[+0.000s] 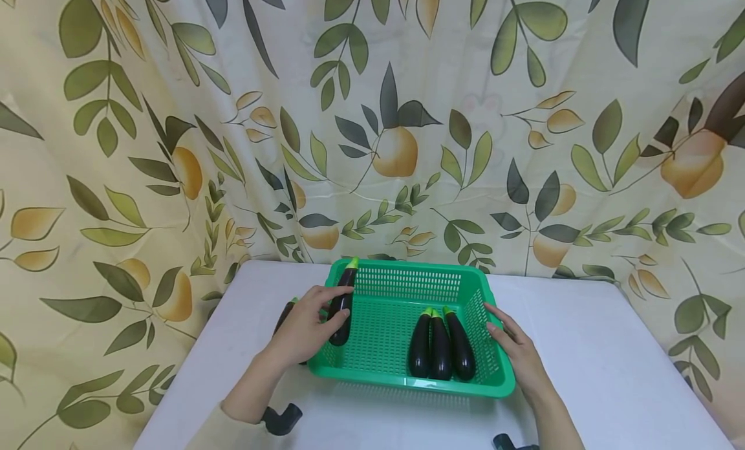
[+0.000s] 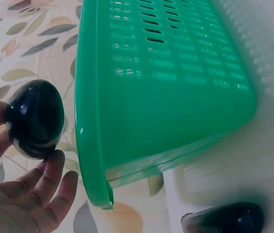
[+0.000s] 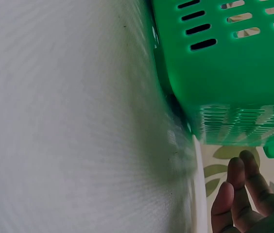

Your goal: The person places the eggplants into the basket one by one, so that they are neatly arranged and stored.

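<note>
My left hand pinches a dark purple eggplant between thumb and fingers, its green stem end pointing away from me. That eggplant overlaps the left end of a green plastic basket in the head view; the left wrist view shows it above the rim. Three more eggplants lie side by side at the right inside the basket. Beside the basket's right rim is my right hand, fingers extended and holding nothing. Partly hidden behind my left hand, another eggplant lies on the table left of the basket.
A white-covered table carries the basket. Behind and to the left hangs a curtain with leaf and fruit prints. Black curved pieces sit at both wrists.
</note>
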`<act>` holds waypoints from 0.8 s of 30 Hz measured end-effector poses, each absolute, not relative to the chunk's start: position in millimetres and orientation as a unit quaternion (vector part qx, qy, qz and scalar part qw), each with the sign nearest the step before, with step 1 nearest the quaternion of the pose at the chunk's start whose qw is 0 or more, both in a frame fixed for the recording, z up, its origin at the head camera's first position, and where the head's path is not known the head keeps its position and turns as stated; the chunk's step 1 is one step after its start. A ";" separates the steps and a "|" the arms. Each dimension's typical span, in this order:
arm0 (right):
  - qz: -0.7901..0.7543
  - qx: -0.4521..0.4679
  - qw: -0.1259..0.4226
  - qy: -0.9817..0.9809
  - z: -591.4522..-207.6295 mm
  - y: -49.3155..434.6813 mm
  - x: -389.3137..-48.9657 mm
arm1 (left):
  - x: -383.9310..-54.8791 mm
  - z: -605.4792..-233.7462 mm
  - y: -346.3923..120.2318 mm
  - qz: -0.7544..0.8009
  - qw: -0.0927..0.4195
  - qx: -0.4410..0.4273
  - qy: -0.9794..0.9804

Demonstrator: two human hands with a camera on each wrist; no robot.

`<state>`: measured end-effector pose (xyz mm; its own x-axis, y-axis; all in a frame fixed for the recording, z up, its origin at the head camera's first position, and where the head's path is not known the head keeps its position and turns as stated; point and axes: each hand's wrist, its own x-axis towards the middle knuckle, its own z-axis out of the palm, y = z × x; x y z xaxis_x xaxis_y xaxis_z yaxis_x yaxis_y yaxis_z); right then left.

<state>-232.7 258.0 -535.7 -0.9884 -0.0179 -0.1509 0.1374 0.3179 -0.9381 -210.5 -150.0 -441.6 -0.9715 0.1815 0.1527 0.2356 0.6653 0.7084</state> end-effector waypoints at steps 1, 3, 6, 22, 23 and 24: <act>-0.583 0.037 0.066 0.809 -535.8 257.9 -232.6 | -210.4 -441.7 -149.0 -0.392 0.033 -0.115 -0.912; -0.584 0.037 0.065 0.808 -535.7 257.8 -232.6 | -210.3 -442.1 -147.0 -0.393 0.029 -0.118 -0.912; -0.583 0.035 0.064 0.809 -535.5 257.8 -232.7 | -210.8 -443.2 -143.8 -0.394 0.022 -0.122 -0.911; -0.580 0.037 0.063 0.811 -538.0 258.1 -233.9 | -211.6 -451.0 -127.2 -0.392 0.001 -0.145 -0.908; -0.581 0.037 0.063 0.811 -537.8 258.0 -233.8 | -211.5 -451.3 -126.3 -0.393 0.000 -0.146 -0.908; -0.582 0.038 0.064 0.810 -537.6 257.9 -233.7 | -211.9 -451.9 -125.5 -0.392 -0.001 -0.147 -0.908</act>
